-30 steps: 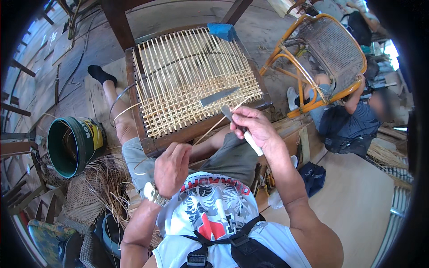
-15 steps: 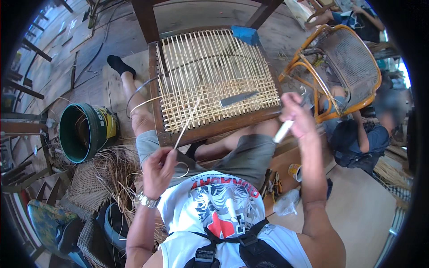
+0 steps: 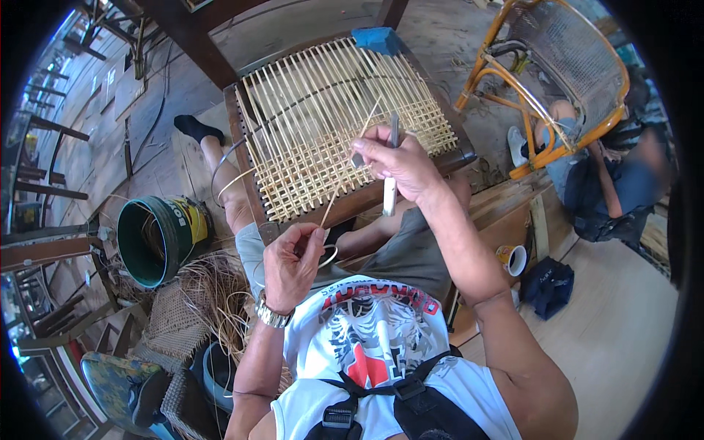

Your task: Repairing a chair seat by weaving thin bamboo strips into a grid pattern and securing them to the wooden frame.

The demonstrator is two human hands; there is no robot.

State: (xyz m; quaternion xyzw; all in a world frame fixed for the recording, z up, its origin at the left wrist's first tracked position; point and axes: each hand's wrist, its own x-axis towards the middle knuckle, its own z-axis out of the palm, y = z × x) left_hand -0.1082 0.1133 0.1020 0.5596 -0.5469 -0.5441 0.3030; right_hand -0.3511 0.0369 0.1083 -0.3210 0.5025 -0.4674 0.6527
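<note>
A wooden seat frame [image 3: 242, 165] with partly woven pale cane [image 3: 308, 176] lies in front of me. My left hand [image 3: 293, 260] pinches a thin cane strip [image 3: 328, 213], which slants up across the weave. My right hand [image 3: 403, 161] is over the near right part of the weave, closed around a white-handled tool [image 3: 389, 196]. A narrow grey metal part [image 3: 394, 128] sticks up past its fingers. Beside the fingertips shows the end of a flat metal piece [image 3: 358, 159]; the hand hides the rest, and I cannot tell whether it is gripped.
A blue cloth [image 3: 376, 40] covers the seat's far corner. On the left stand a green bucket [image 3: 132, 253] and a heap of loose cane [image 3: 213, 286]. A rattan chair [image 3: 524, 95] and another person [image 3: 609, 176] are at right, near a white cup [image 3: 516, 260] and dark cloth [image 3: 548, 287].
My right hand has moved left from beyond the seat's right edge to over the weave, now covering most of the flat metal piece. My left hand has risen slightly to the right with the strip.
</note>
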